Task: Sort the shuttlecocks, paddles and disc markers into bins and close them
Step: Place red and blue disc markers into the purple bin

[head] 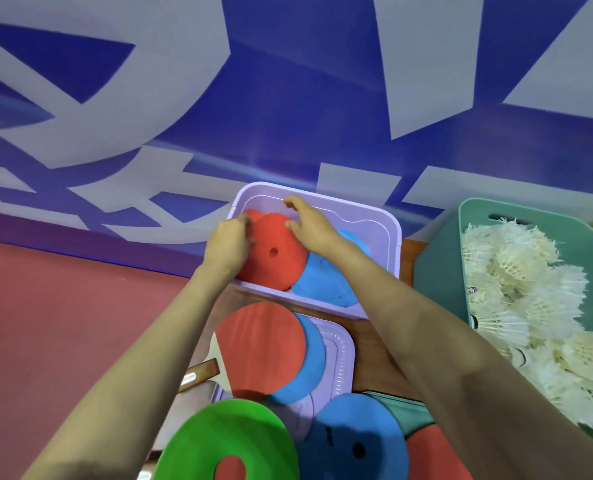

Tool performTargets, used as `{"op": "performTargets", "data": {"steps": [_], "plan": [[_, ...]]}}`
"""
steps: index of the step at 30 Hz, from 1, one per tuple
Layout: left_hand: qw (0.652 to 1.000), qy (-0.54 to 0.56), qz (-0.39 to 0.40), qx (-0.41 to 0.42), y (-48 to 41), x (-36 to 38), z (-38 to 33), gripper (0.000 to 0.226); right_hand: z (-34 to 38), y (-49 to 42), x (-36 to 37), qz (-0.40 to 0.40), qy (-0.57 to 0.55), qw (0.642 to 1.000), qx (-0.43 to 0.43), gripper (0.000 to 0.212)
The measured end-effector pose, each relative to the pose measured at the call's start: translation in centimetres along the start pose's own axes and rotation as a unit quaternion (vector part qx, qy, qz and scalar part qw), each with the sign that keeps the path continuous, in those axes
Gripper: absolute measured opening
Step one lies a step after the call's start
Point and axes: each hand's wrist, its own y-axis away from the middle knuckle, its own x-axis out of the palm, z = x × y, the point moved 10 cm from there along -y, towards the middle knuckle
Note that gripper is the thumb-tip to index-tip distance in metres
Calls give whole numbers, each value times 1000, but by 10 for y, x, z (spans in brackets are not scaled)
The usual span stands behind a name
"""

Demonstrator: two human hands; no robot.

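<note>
Both hands are in the purple bin (378, 220), far centre. Left hand (227, 245): fingers curled on the red disc marker (274, 261) at its left edge. Right hand (310, 225): fingers spread over its far edge. Blue disc marker (322, 280) fills the bin's right side. Teal bin (437, 271) of shuttlecocks (516, 275) sits just beside it, right.

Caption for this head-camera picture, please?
Left hand and right hand set a red disc marker into the purple bin.

Brown wooden table (374, 351), only a narrow bare strip in view. Standing on it: lilac bin (393, 233) at the far side, teal bin (437, 268) just to its right. Nearer: lilac lid (342, 355) lying flat, red paddle (260, 344) across it with the handle pointing left; teal lid (406, 414) beside, mostly covered.
</note>
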Motion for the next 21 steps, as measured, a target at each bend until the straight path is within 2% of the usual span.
{"op": "performTargets", "data": {"steps": [3, 5, 8, 10, 14, 17, 19, 21], "plan": [[996, -82, -24, 37, 1, 3, -12, 43, -18, 19, -7, -4, 37, 999, 15, 44], [995, -74, -14, 61, 5, 6, -20, 48, -28, 38, -15, -10, 44, 999, 27, 36], [996, -36, -16, 76, 27, 0, -43, 40, -32, 79, -28, -30, 43, 998, 40, 30], [990, -5, -40, 132, 60, -7, -74, 32, -27, 114, -38, -56, 50, 997, 33, 30], [954, 40, -97, 282, 154, -6, -132, 23, -11, 204, -53, -155, 54, 986, -34, 27], [951, 74, -31, 298, 206, 34, -141, 19, -25, 269, -43, -172, 51, 983, -43, 26], [960, 70, 60, 263, 225, 73, -133, 22, -50, 299, -27, -156, 48, 987, -2, 28], [965, 19, 148, 214, 240, 107, -120, 25, -79, 322, -4, -109, 60, 990, 72, 33]]}}
